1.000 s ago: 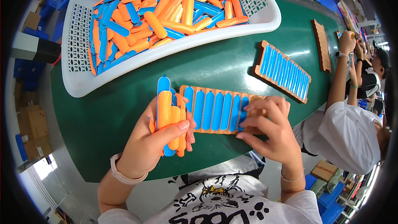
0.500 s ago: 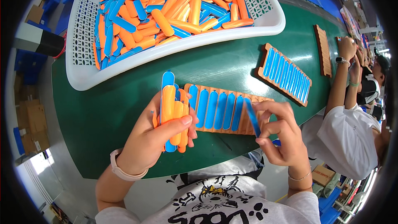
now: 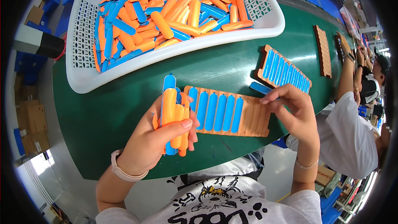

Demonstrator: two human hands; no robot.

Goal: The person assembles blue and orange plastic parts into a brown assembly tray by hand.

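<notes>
The inner strips of the orange and blue bundle were hidden by the fingers and thumb of the left hand, in which the bundle was clasped roughly upright, so its strips could not be counted. One end of a loose blue strip was covered by the forefinger of the right hand. This hand was partly open, its fingers bent and its thumb set apart from the palm; whether the strip was pinched or merely touched could not be told. The strip was seen just beyond the fingertips, between two wooden trays. The nearer grooved tray was placed between the hands on the green bench; six blue strips could be made out in its grooves, the first partly covered by the left fingertips, while bare wood was shown in the grooves nearest the right hand. The second tray, filled with blue strips, was placed just beyond the right hand, its near edge partly blocked by that hand. Farther out to the right, a third tray was seen edge-on. Beyond the left hand, a white basket was heaped with orange and blue strips, its far rim cut off.
</notes>
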